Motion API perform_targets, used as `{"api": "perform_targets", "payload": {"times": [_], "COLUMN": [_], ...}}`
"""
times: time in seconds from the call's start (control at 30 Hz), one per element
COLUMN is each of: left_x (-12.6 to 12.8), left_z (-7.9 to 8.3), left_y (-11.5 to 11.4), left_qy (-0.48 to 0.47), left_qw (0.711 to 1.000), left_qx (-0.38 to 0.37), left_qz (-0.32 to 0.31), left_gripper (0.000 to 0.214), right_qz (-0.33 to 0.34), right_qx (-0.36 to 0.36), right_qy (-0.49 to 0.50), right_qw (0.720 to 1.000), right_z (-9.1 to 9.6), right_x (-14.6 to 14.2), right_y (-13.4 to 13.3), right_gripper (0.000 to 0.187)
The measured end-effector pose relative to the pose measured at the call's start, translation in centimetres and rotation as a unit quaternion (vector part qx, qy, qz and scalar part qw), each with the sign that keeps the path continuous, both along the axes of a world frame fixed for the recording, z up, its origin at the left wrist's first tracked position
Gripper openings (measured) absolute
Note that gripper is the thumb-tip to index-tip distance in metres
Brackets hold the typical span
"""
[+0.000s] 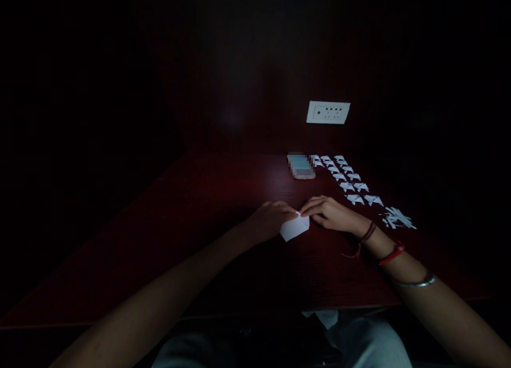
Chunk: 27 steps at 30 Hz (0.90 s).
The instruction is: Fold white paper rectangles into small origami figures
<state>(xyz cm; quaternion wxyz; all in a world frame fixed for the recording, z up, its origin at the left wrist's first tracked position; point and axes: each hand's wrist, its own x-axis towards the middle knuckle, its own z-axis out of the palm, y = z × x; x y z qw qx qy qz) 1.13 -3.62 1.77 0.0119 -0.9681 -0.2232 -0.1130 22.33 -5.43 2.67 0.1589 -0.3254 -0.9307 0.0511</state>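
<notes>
A small white sheet of paper (294, 228) lies on a dark red wooden table (191, 235), partly folded. My left hand (268, 220) rests on its left side with fingers curled over the paper's edge. My right hand (330, 213) meets it from the right, fingertips pinched on the paper's top corner. Both hands touch at that corner. Red string bands and a metal bangle circle my right wrist.
Two rows of several small folded white paper figures (351, 179) run along the table's right side, ending in a loose pile of paper scraps (397, 218). A phone (301, 165) lies behind my hands. A white wall socket (328, 112) sits on the dark back wall.
</notes>
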Motion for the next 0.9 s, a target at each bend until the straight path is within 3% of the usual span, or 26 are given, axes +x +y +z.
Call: {"api": "perform_targets", "payload": {"times": [0.2,0.9], "left_x": [-0.09,-0.16], "left_z": [0.01,0.17], "left_y": [-0.06,-0.21], "left_qy": [0.005,0.013], "left_qw": [0.999,1.000], "left_qx": [0.002,-0.003], "left_qz": [0.031,0.017], "left_gripper": [0.027,0.033], "right_qz": [-0.012,-0.048], "right_qx": [-0.001,0.015], "right_qy": [-0.012,-0.044], "right_qw": [1.000,0.998], "right_z": [0.14,-0.03], "right_x": [-0.44,-0.65], "right_y": [-0.08,0.33], "right_gripper": [0.025,0.027]}}
